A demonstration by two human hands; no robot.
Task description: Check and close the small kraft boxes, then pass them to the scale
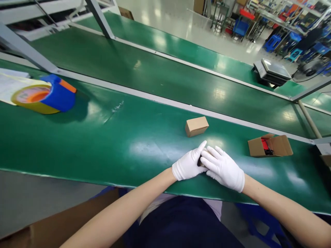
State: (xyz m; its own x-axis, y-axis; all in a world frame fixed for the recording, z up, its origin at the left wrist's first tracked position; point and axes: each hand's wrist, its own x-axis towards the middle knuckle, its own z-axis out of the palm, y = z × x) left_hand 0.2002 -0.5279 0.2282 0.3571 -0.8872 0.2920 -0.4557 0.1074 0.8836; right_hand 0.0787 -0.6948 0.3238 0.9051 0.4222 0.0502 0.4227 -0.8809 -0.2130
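Observation:
In white gloves, my left hand [189,165] and my right hand [223,168] meet above the green worktop near its front edge. Between them is a small dark and tan object [200,161], mostly covered by the gloves, so its kind cannot be told. My left hand closes around its left side with the thumb pointing up. Across its top and right side lie the fingers of my right hand, pressed together. Just beyond the hands a small closed cardboard box [197,126] rests on the worktop.
To the right an open cardboard box [270,146] holds something red and black. At the left lies a blue tape dispenser [59,94] with a yellow roll, beside papers [11,84]. Metal posts [99,19] rise from a rail [155,98] along the conveyor belt [176,84]. A scale [272,70] stands far right.

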